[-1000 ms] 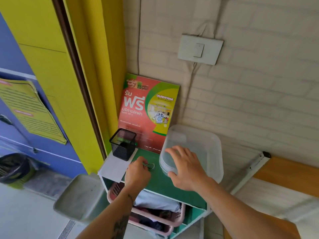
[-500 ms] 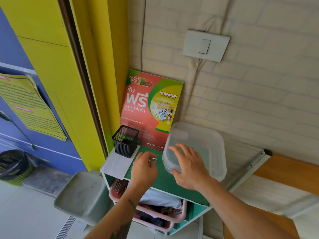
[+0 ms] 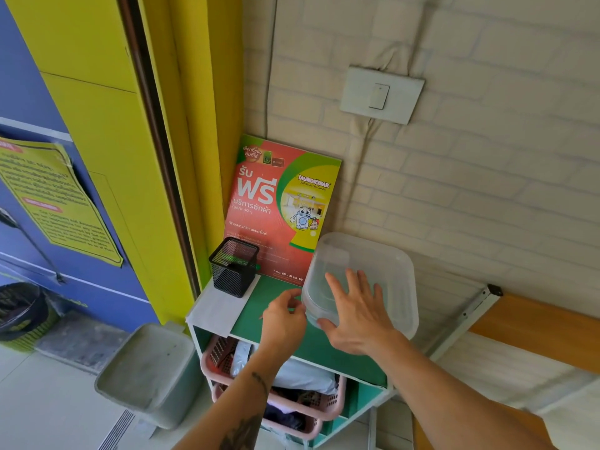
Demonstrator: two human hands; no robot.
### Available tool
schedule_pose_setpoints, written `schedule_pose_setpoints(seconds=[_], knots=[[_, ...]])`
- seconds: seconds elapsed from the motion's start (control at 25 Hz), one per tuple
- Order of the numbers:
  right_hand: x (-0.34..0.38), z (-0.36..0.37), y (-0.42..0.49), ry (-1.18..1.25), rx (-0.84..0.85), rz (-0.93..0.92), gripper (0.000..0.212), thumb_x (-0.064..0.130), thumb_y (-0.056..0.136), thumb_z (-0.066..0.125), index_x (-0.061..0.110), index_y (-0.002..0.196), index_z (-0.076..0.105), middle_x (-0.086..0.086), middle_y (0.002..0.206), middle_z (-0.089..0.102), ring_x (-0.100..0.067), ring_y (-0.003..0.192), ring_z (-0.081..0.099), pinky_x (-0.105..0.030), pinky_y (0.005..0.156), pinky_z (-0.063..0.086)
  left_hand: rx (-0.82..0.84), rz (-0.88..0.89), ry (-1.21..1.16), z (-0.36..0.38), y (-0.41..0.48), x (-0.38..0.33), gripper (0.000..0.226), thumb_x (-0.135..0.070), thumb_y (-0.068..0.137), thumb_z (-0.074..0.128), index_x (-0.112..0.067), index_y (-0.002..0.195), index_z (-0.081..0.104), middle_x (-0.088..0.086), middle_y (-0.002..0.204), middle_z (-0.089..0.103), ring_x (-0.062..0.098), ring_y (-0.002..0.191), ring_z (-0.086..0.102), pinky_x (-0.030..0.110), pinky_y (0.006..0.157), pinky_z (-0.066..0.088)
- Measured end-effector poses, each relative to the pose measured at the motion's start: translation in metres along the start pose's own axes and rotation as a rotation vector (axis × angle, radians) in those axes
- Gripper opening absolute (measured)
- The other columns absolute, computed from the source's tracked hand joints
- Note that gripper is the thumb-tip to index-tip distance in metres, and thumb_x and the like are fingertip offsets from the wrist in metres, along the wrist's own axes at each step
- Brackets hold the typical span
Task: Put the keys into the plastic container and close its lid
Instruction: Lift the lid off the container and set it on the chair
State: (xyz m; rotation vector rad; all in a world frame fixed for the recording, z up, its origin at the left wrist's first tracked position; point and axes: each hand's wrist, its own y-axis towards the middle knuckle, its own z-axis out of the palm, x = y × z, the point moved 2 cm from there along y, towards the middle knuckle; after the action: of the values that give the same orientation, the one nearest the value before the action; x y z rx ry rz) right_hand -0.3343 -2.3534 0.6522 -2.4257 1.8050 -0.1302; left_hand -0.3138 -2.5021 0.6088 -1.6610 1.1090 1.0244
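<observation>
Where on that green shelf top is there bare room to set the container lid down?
Bare green top between the mesh pen cup and the plastic container, partly under the left hand. White paper before the cup is free. The right side is crowded by the container and right hand.

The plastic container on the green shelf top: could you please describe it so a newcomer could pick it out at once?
Find the red and green laundry poster leaning in the corner of the white brick wall. Below its right edge, on the green shelf top, sits the plastic container, with the right hand spread on its lid. It is clear and rounded, unlike the black mesh pen cup to its left.
</observation>
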Motion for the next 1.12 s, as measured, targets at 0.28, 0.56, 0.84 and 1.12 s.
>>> schedule_pose_setpoints(seconds=[0.28,0.56,0.84,1.12], knots=[[0.002,-0.001,0.003,-0.048,-0.003,-0.011,0.091,0.061,0.083,0.049,0.022,0.154,0.006,-0.023,0.161,0.011,-0.045,0.148,0.008,-0.066,0.115,0.016,0.123,-0.045,-0.07,-0.001,0.012,0.006,0.025,-0.016,0.086,0.06,-0.031,0.105,0.063,-0.006,0.104,0.074,0.015,0.084,0.07,0.031,0.067,0.056],[0.002,-0.019,0.011,-0.166,-0.046,-0.111,0.084,0.063,0.075,0.052,0.016,0.142,0.033,-0.023,0.127,0.053,-0.04,0.113,0.052,-0.045,0.086,0.048,0.173,-0.082,-0.119,0.0,0.025,0.007,0.022,-0.015,0.074,0.06,-0.031,0.089,0.06,-0.001,0.085,0.079,0.022,0.062,0.063,0.034,0.057,0.05],[0.001,-0.043,0.015,-0.2,-0.135,-0.206,0.067,0.059,0.077,0.042,0.011,0.124,0.049,-0.014,0.097,0.065,-0.035,0.085,0.063,-0.038,0.071,0.052,0.182,-0.116,-0.128,-0.003,0.028,0.004,0.022,-0.004,0.08,0.061,-0.023,0.09,0.059,0.005,0.085,0.076,0.023,0.063,0.061,0.028,0.05,0.044],[-0.007,-0.044,0.007,-0.128,-0.149,-0.199,0.073,0.059,0.083,0.043,0.014,0.14,0.039,-0.015,0.12,0.06,-0.034,0.105,0.059,-0.043,0.084,0.051,0.168,-0.096,-0.072,-0.003,0.024,-0.001,0.023,-0.003,0.084,0.058,-0.024,0.094,0.059,0.005,0.09,0.076,0.008,0.04,0.049,0.021,0.04,0.039]])
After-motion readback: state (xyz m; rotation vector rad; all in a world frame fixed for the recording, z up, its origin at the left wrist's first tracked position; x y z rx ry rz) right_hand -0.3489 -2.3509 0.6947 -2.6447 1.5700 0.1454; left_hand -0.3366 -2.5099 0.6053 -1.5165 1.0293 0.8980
